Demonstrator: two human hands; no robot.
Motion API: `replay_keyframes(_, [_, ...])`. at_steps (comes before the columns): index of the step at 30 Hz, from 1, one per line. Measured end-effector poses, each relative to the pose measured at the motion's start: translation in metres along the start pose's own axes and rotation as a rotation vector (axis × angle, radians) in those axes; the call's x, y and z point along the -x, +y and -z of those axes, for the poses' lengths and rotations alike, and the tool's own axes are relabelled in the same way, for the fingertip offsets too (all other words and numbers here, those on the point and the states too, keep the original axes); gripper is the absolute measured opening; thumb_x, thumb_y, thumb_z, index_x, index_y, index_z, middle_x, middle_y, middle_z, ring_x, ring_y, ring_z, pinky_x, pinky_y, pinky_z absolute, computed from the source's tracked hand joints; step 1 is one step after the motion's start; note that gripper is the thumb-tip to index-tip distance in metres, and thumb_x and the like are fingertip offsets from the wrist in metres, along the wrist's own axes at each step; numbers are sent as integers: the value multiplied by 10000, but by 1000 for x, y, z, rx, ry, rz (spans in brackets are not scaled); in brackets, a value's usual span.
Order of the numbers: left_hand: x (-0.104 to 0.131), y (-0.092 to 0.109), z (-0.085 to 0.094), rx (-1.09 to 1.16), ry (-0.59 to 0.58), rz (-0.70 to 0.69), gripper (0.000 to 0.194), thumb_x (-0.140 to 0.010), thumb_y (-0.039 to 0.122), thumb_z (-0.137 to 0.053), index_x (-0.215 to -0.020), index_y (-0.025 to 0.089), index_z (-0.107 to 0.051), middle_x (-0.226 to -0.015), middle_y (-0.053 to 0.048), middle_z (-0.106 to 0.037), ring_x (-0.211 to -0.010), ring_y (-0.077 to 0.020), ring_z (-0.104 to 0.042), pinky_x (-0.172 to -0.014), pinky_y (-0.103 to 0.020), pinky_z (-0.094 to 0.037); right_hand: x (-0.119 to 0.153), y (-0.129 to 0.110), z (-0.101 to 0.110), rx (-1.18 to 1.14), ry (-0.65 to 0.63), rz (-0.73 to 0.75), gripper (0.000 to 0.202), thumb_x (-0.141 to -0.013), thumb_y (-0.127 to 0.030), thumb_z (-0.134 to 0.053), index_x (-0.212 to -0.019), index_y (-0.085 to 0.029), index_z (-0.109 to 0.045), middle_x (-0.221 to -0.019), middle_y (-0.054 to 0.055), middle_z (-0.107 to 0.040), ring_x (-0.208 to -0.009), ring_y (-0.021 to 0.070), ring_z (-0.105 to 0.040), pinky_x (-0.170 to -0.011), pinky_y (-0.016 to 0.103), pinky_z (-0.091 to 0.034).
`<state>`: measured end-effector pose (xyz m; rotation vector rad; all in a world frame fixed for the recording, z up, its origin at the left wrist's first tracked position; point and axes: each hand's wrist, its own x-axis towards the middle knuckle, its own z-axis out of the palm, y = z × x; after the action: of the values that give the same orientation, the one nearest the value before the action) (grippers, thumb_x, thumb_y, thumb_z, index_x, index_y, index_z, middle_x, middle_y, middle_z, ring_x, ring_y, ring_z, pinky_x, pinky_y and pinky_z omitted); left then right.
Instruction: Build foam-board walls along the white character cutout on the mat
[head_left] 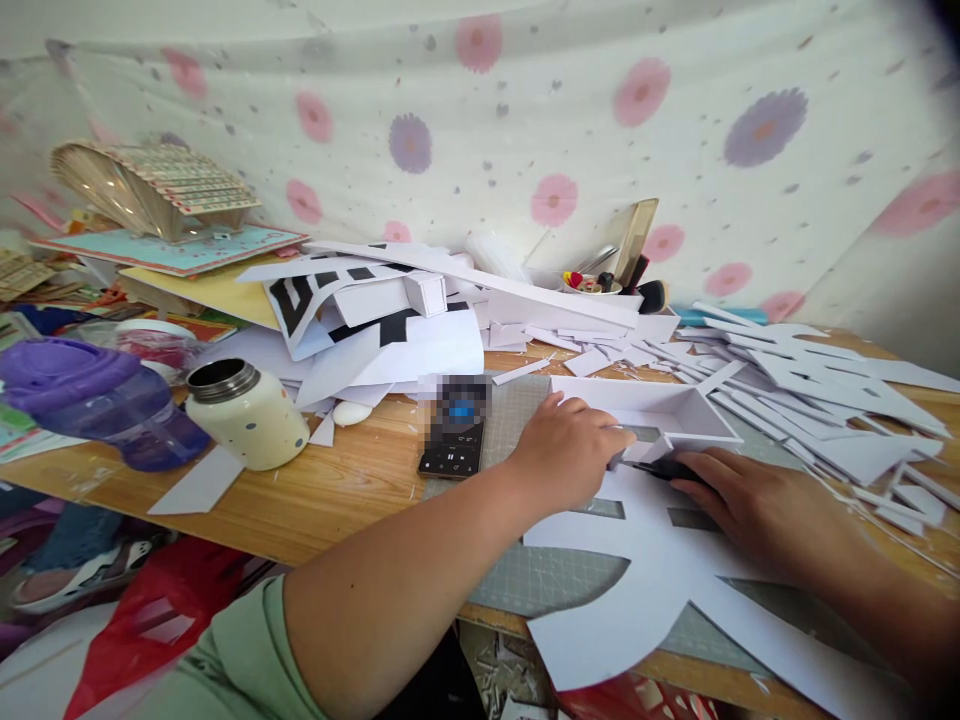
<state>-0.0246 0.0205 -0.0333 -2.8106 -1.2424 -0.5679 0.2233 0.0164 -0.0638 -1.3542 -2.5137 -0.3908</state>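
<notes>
A white board structure [675,415] with raised walls lies on the grey-green cutting mat [517,400]. My left hand [568,450] is closed on its near left part, fingertips pinching a wall edge. In my right hand [742,495] is a dark-handled cutting tool [675,468], its tip pointing left at the structure near my left fingertips. Beneath and in front of both hands spreads a large white cut-out shape [645,590] with curved arms and slots.
A phone [454,430] lies left of my left hand. Further left are a cream bottle [247,415] and a purple cup [105,400]. White offcuts [825,390] pile up at the right; a long white strip [480,275] crosses the back.
</notes>
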Motion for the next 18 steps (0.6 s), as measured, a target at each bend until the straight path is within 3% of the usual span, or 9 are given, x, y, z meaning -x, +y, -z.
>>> replay_keyframes(4, [-1, -1, 0, -1, 6, -4, 344, -805, 97, -472, -1055, 254, -649, -1125, 16, -671, -972, -234, -565, -904, -438, -395, 0, -1, 3, 80, -51, 8, 375, -923, -422, -356, -1051, -225, -650, -953, 120, -707, -674, 274, -656, -508, 368, -427])
replay_keyframes(12, [-6, -7, 1, 83, 71, -38, 425, -767, 27, -451, -1071, 237, -660, -1114, 8, -691, -995, -194, -603, -916, -398, -436, -9, -10, 18, 120, -207, -18, 315, -940, -402, -390, -941, -207, -637, -834, 44, -688, -697, 218, -642, -534, 298, -347])
replay_keyframes(18, [-8, -8, 1, 75, 98, -36, 462, -749, 0, -440, -1075, 231, -671, -1121, -2, -693, -1017, -209, -614, -927, -439, -453, -13, -15, 25, 127, -207, -67, 301, -945, -395, -395, -968, -198, -621, -865, 34, -678, -731, 197, -629, -530, 285, -274])
